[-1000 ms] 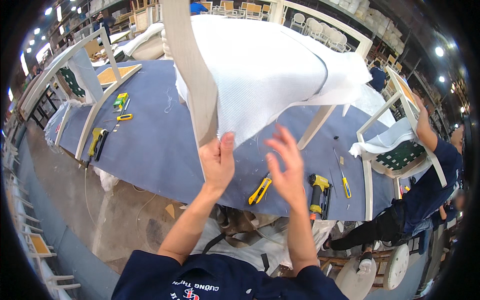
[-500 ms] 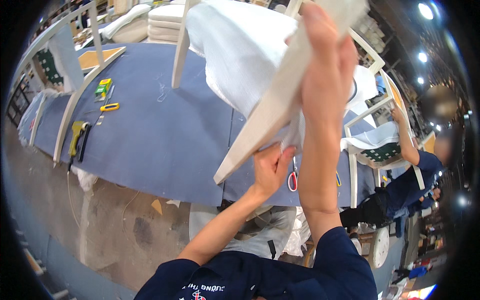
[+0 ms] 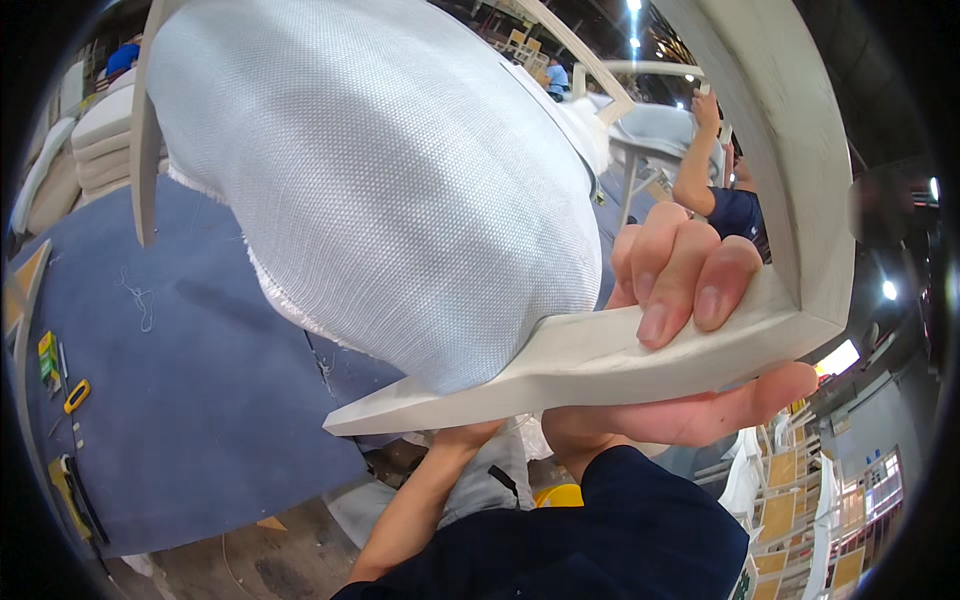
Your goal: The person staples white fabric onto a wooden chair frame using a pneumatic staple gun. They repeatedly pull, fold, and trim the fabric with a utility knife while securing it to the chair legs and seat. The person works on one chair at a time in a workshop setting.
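A pale whitewashed wooden chair (image 3: 560,375) fills the middle of the view, tilted on its side close to me. Light blue-grey woven fabric (image 3: 400,180) covers its seat, with a frayed edge along the left. My right hand (image 3: 680,285) wraps round the wooden frame near its right corner, fingers over the top and thumb beneath. Behind the lower leg is my left hand (image 3: 466,436); the wood and fabric hide its fingers, so its grip does not show.
Blue-grey cloth covers the worktable (image 3: 200,400). On its left lie a yellow-handled tool (image 3: 76,396), a green-yellow box (image 3: 49,362) and a glue gun (image 3: 66,492). Stacked cushions (image 3: 103,140) stand far left. A co-worker's arm (image 3: 697,165) reaches up at another chair, far right.
The chair has turned and come closer, its seat now filling more of the view. My right hand has swung lower and to the right with the frame. My left hand has slipped behind the leg.
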Demonstrator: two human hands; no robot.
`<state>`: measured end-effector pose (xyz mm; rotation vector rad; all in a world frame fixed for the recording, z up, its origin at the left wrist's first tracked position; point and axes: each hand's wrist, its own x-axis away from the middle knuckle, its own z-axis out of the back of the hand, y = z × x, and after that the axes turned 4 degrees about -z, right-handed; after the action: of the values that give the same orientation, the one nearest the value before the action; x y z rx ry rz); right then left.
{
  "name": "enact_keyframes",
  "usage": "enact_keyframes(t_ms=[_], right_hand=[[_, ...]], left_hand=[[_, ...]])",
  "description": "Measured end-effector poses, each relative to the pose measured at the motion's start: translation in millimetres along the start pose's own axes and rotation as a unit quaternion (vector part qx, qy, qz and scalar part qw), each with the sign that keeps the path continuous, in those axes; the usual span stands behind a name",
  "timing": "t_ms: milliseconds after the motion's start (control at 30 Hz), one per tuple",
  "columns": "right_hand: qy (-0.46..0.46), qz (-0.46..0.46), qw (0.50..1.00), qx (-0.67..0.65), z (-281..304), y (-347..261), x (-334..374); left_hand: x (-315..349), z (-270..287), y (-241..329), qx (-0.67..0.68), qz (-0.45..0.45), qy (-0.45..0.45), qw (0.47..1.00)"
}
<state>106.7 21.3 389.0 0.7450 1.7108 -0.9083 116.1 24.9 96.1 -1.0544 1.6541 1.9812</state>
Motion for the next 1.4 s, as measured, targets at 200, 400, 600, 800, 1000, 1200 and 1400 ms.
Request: enact_keyframes(t_ms=[200, 400, 600, 800, 1000, 1200, 1400], right_hand=[[-0.065, -0.023, 0.997, 0.047, 7.9, 4.1, -5.5], [-0.197, -0.092, 0.975, 0.039, 9.2, 43.2, -2.3], [0.030, -0.292, 0.955, 0.043, 74.8, 79.3, 77.5], [0.045, -0.642, 0.677, -0.356, 69.8, 124.4, 151.1], [-0.010, -0.579, 0.600, -0.552, 50.1, 156.5, 150.0], [0.015, -0.597, 0.633, -0.493, 41.6, 134.6, 132.9], [-0.009, -0.606, 0.665, -0.436, 46.9, 127.6, 120.1]], left_hand=[[-25.7, 3.1, 30.4, -0.050, -0.105, 0.139, 0.983], [-62.3, 52.7, 61.2, -0.159, -0.060, 0.224, 0.960], [-104.1, 100.6, 60.1, -0.313, -0.048, 0.303, 0.899], [-101.4, 98.9, 60.7, -0.273, -0.022, 0.344, 0.898], [-99.5, 81.8, 63.9, -0.053, 0.042, 0.383, 0.921], [-100.2, 70.2, 54.5, 0.060, 0.059, 0.432, 0.898], [-121.5, 52.7, 72.9, 0.093, 0.109, 0.468, 0.872]])
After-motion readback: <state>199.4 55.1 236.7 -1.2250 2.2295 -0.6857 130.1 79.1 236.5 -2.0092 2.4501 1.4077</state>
